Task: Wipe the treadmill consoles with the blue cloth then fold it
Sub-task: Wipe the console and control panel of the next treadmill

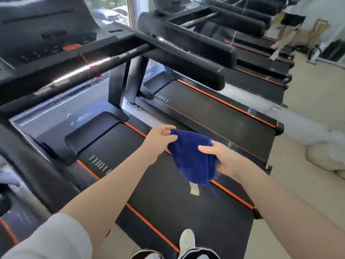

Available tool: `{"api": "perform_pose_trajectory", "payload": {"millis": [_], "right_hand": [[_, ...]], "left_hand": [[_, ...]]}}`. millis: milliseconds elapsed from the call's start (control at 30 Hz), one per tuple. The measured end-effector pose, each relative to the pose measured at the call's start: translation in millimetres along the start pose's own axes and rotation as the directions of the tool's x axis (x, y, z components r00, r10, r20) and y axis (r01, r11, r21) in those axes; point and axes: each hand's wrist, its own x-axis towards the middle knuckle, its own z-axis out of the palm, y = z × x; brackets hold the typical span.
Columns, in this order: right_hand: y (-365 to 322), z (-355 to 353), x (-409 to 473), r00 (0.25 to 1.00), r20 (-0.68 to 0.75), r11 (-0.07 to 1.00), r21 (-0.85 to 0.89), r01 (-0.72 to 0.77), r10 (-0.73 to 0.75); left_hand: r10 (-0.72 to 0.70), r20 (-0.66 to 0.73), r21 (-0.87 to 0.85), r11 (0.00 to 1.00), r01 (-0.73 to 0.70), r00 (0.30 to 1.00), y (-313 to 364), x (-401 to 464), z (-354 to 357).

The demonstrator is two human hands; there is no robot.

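Person stands on a treadmill belt point(168, 193), both arms extended. Blue cloth point(192, 157) is held in the air between the hands, bunched, hanging above the belt's orange edge stripe. Left hand point(158, 137), at the cloth's 10 o'clock, pinches its upper corner between thumb and fingertips. Right hand point(222, 157), at the cloth's 3 o'clock, grips the side: thumb lies across the front, fingers curl behind. Treadmill console point(43, 32) sits at 11 o'clock, untouched. White shoe point(187, 240) at 6 o'clock.

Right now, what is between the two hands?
In the head view, a fluffy dark blue cloth hangs bunched between them: the left hand pinches its top corner, the right hand grips its side.
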Motion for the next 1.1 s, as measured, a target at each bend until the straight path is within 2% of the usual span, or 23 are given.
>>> {"api": "perform_pose_trajectory", "payload": {"millis": [67, 100, 167, 200, 233, 300, 400, 467, 533, 600, 700, 800, 900, 1000, 1100], "right_hand": [[-30.0, -15.0, 45.1, 1.000, -0.019, 0.998, -0.053, 0.024, -0.025], [-41.9, -17.8, 68.7, 0.995, -0.086, 0.991, -0.132, 0.038, -0.049], [-60.8, -13.4, 115.4, 0.946, -0.282, 0.918, -0.395, 0.038, -0.160], [-68.7, -5.1, 136.8, 0.918, -0.318, 0.859, -0.510, 0.046, -0.237], [-75.4, 6.3, 157.4, 0.907, -0.292, 0.802, -0.592, 0.078, -0.304], [-88.9, 32.6, 193.3, 0.916, -0.160, 0.737, -0.651, 0.182, -0.367], [-110.5, 63.5, 246.7, 0.932, 0.057, 0.675, -0.674, 0.301, -0.359], [-122.0, 78.7, 281.0, 0.911, 0.252, 0.606, -0.683, 0.407, -0.328], [-135.6, 94.3, 323.7, 0.827, 0.445, 0.503, -0.656, 0.563, -0.344], [-148.1, 107.0, 358.3, 0.731, 0.575, 0.376, -0.627, 0.683, -0.368], [-180.2, 131.9, 419.4, 0.685, 0.624, 0.281, -0.627, 0.726, -0.376], [-211.8, 154.1, 470.7, 0.557, 0.688, 0.216, -0.522, 0.825, -0.465], [-228.6, 182.2, 510.6, 0.523, 0.699, 0.188, -0.501, 0.845, -0.488], [-242.9, 214.6, 555.3, 0.384, 0.735, 0.060, -0.425, 0.903, -0.559], [-267.6, 249.6, 597.5, 0.289, 0.764, 0.065, -0.310, 0.949, -0.577]], "left_hand": [[-0.020, -0.077, -0.080, 0.997, 0.014, 0.997, 14.8, 35.7, -5.2], [-0.032, -0.123, -0.126, 0.992, 0.017, 0.992, 19.1, 50.3, -10.7], [-0.087, -0.204, -0.226, 0.973, 0.040, 0.975, 24.0, 75.3, -24.8], [-0.121, -0.236, -0.263, 0.963, 0.057, 0.964, 25.1, 86.0, -33.0], [-0.149, -0.267, -0.291, 0.954, 0.068, 0.952, 24.9, 96.8, -42.2], [-0.191, -0.327, -0.348, 0.935, 0.070, 0.926, 25.6, 119.5, -62.1], [-0.226, -0.378, -0.423, 0.905, 0.049, 0.898, 34.5, 156.8, -93.5], [-0.210, -0.389, -0.455, 0.891, 0.011, 0.897, 38.6, 184.6, -116.7], [-0.170, -0.403, -0.487, 0.872, -0.053, 0.899, 43.7, 217.9, -146.9], [-0.148, -0.426, -0.479, 0.874, -0.084, 0.893, 51.9, 239.3, -174.4], [-0.117, -0.500, -0.482, 0.861, -0.163, 0.858, 69.8, 276.6, -228.0], [-0.080, -0.536, -0.497, 0.835, -0.237, 0.841, 95.8, 302.8, -273.2], [-0.097, -0.559, -0.517, 0.817, -0.255, 0.823, 109.7, 319.3, -308.8], [-0.068, -0.561, -0.520, 0.804, -0.287, 0.825, 114.8, 331.9, -348.4], [0.008, -0.650, -0.375, 0.866, -0.330, 0.760, 120.4, 347.6, -389.9]]}}
